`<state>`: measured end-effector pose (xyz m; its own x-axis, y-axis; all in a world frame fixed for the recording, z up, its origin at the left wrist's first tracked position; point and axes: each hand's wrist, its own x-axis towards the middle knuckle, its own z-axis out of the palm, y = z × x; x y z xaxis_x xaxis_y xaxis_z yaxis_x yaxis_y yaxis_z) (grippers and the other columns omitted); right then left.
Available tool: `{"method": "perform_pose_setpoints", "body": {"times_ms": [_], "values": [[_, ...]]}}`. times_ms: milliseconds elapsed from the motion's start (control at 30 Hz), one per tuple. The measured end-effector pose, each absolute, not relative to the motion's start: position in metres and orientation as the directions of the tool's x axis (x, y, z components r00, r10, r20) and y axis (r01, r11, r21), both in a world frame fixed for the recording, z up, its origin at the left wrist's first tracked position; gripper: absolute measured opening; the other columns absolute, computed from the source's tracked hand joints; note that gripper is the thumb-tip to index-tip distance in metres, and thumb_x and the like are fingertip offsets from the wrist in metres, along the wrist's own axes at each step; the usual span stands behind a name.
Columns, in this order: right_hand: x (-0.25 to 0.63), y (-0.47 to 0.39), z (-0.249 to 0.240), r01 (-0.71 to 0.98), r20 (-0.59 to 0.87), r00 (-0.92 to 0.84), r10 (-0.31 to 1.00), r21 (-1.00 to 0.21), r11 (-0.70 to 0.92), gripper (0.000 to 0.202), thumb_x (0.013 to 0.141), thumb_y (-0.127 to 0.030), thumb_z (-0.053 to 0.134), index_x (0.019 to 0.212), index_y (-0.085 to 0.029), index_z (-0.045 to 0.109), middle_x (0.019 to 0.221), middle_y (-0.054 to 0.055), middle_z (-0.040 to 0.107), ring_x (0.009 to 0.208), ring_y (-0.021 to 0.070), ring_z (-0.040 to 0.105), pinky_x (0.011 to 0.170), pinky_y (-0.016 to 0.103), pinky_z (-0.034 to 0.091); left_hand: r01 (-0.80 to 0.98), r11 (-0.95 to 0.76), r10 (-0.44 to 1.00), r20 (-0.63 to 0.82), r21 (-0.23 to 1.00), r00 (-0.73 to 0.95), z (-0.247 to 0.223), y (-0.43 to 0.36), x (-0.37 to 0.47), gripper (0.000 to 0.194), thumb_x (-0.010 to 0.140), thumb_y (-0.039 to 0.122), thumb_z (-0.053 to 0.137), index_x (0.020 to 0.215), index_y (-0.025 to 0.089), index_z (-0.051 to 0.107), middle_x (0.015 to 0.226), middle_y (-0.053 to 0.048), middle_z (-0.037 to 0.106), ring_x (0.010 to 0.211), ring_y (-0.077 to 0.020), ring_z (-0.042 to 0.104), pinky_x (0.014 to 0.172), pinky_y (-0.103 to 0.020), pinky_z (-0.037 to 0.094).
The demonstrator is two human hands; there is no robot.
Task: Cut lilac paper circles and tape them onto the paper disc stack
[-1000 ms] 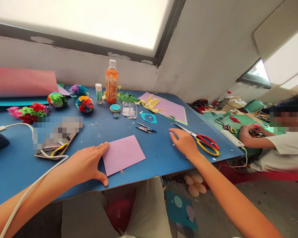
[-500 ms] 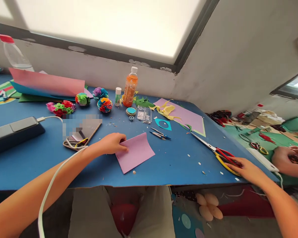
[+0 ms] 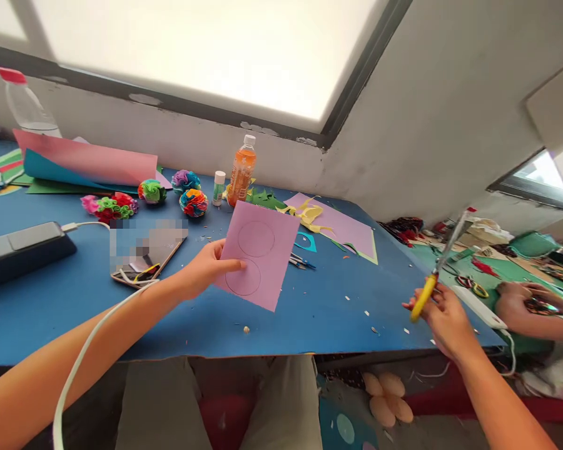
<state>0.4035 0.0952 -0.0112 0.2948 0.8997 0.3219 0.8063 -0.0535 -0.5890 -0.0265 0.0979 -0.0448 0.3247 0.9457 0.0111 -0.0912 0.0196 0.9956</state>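
Note:
My left hand (image 3: 216,267) pinches the left edge of a purple paper (image 3: 274,262), thumb on its front. Two circles are drawn on the paper, which is raised and tilted above the blue table (image 3: 338,319). Over the table's right side, my right hand (image 3: 443,315) is wrapped round the yellow handle of the scissors (image 3: 429,294), whose blades point up and away. Pens (image 3: 303,261) lie just behind the paper.
A phone (image 3: 157,250), a black device (image 3: 25,250), paper flowers (image 3: 193,203), a glue stick (image 3: 219,187) and an orange drink bottle (image 3: 242,172) stand or lie behind. Another person's hands (image 3: 525,306) are at the right. A white cable crosses my left forearm.
My left hand has lifted the purple paper and turned it so the drawn circles show. My right hand has raised the scissors off the table, their blades now upward.

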Motion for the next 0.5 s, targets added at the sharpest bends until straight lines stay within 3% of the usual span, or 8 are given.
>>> {"method": "perform_pose_setpoints", "body": {"times_ms": [100,200,300,367,500], "values": [[0.363,0.089,-0.008,0.577,0.246,0.196,0.949,-0.812,0.091,0.042,0.064,-0.055,0.059,0.090,-0.028,0.040,0.073,-0.002,0.044,0.058,0.0149,0.053,0.061,0.036,0.051,-0.224,0.022,0.975,0.029,0.974,0.219,-0.037,0.095,-0.028,0.051,0.061,0.035,0.075,0.106,0.017,0.061,0.109,-0.010,0.068,0.094,-0.0242,0.066,0.074,-0.033,0.054],[0.322,0.094,-0.012,0.392,0.203,0.098,0.974,-0.908,0.149,0.049,0.059,-0.054,0.067,0.094,-0.027,0.046,0.075,-0.002,0.042,0.059,0.0125,0.050,0.061,0.032,0.051,-0.353,0.049,0.996,-0.018,0.934,0.091,-0.030,0.092,-0.029,0.048,0.057,0.036,0.079,0.099,0.017,0.064,0.099,-0.008,0.070,0.080,-0.0198,0.066,0.066,-0.030,0.054],[0.286,0.104,-0.019,0.294,0.141,-0.050,0.989,-0.944,0.149,0.058,0.052,-0.065,0.068,0.091,-0.025,0.051,0.070,-0.003,0.043,0.051,0.0110,0.043,0.049,0.030,0.047,-0.399,0.025,1.000,-0.022,0.917,0.010,-0.027,0.093,-0.031,0.043,0.059,0.041,0.079,0.093,0.017,0.066,0.087,-0.004,0.070,0.068,-0.0146,0.063,0.059,-0.025,0.052],[0.264,0.106,-0.021,0.286,0.081,-0.156,0.984,-0.950,0.123,0.055,0.055,-0.067,0.067,0.087,-0.023,0.056,0.068,-0.001,0.048,0.049,0.0109,0.043,0.045,0.028,0.045,-0.401,-0.044,0.998,0.024,0.915,-0.053,-0.027,0.095,-0.032,0.042,0.061,0.043,0.078,0.092,0.018,0.067,0.086,-0.003,0.069,0.068,-0.0136,0.062,0.058,-0.024,0.051],[0.231,0.101,-0.017,0.398,0.000,-0.457,0.889,-0.894,0.205,0.052,0.068,-0.064,0.060,0.105,-0.026,0.060,0.087,0.005,0.059,0.070,0.0170,0.057,0.062,0.030,0.052,-0.329,-0.252,0.954,0.177,0.910,-0.241,-0.030,0.098,-0.034,0.035,0.063,0.044,0.076,0.083,0.016,0.068,0.078,-0.002,0.067,0.066,-0.0127,0.059,0.057,-0.023,0.049]]}}
